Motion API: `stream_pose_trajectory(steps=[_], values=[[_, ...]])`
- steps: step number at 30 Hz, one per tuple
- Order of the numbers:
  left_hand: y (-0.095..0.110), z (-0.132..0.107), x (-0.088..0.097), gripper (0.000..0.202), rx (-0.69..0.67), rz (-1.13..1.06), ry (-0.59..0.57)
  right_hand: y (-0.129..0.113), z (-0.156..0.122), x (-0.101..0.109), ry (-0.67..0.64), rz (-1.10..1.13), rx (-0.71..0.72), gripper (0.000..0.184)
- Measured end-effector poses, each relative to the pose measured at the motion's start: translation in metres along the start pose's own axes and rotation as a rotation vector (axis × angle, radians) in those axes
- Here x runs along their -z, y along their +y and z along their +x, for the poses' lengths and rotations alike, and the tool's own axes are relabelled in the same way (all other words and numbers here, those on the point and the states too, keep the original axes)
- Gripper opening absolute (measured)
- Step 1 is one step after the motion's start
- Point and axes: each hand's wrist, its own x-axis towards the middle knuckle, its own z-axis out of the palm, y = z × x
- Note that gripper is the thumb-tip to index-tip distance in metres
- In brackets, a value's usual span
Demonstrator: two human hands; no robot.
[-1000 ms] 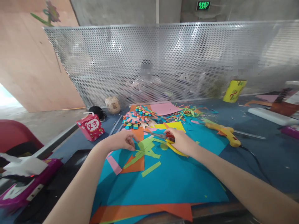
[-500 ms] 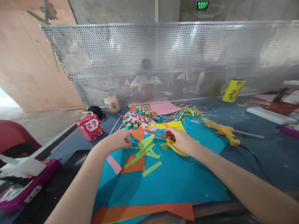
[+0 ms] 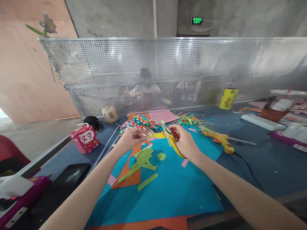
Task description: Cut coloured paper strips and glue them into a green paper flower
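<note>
Scissors (image 3: 171,140) are resting in our right grip (image 3: 184,140), our fingers wrapping the red and yellow handles while the metal blades are pointing away from us and to the left. Our left grip (image 3: 132,138) is hanging just in front of a fringed paper bundle (image 3: 137,122), its thumb and fingers bending toward one another; we are finding it impossible to tell whether they are pinching anything. Below our grips a large blue sheet (image 3: 177,188) is covering part of the dark surface (image 3: 271,156). On it, nearer to us, an orange sheet (image 3: 134,180) is lying under a cluster of green scraps (image 3: 143,156), with a straight green strip (image 3: 148,182) near them and a round green piece (image 3: 161,156) lying apart to the right. Farther off, a pink sheet (image 3: 164,116) is lying just right of the bundle, near a heap of thin strips (image 3: 189,119). To our right a yellow glue gun (image 3: 222,139) is lying, and farther back a yellow roll (image 3: 228,99) is standing. To our left a red carton (image 3: 85,139) is standing near a black round thing (image 3: 92,123). Beyond, a perforated screen (image 3: 115,67) is rising.
</note>
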Motion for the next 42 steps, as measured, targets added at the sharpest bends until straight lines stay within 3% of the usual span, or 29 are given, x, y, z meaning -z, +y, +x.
stream_pose_trajectory(steps=[5, 9, 12, 14, 17, 21, 24, 27, 36, 42], values=[[0.024, 0.061, -0.055, 0.026, -0.005, -0.156, -0.025, -0.001, 0.007, 0.012, 0.244, 0.236, 0.051, 0.033], [0.041, 0.118, -0.099, 0.024, -0.008, -0.265, 0.037, 0.008, 0.015, 0.02, 0.285, 0.337, -0.008, 0.034], [0.048, 0.145, -0.119, 0.023, -0.035, -0.334, 0.031, 0.015, 0.019, 0.023, 0.288, 0.36, -0.093, 0.037], [0.05, 0.147, -0.12, 0.024, -0.052, -0.374, 0.014, 0.017, 0.021, 0.023, 0.283, 0.391, -0.126, 0.035], [0.045, 0.129, -0.105, 0.036, -0.042, -0.437, -0.007, 0.016, 0.021, 0.021, 0.232, 0.426, -0.154, 0.031], [0.037, 0.076, -0.068, 0.051, 0.085, -0.499, -0.117, 0.011, 0.016, 0.012, 0.128, 0.442, -0.136, 0.034], [0.034, 0.034, -0.05, 0.044, 0.069, -0.459, -0.141, 0.008, 0.01, 0.003, 0.005, 0.485, -0.108, 0.036], [0.033, 0.007, -0.044, 0.032, 0.006, -0.307, -0.128, 0.006, 0.003, -0.005, -0.108, 0.523, -0.099, 0.04], [0.026, -0.021, -0.035, 0.019, -0.076, -0.207, -0.082, -0.001, -0.014, -0.017, -0.357, 0.568, -0.111, 0.048], [0.023, -0.032, -0.032, 0.021, -0.047, -0.147, 0.058, -0.011, -0.016, -0.013, -0.37, 0.51, -0.115, 0.051]])
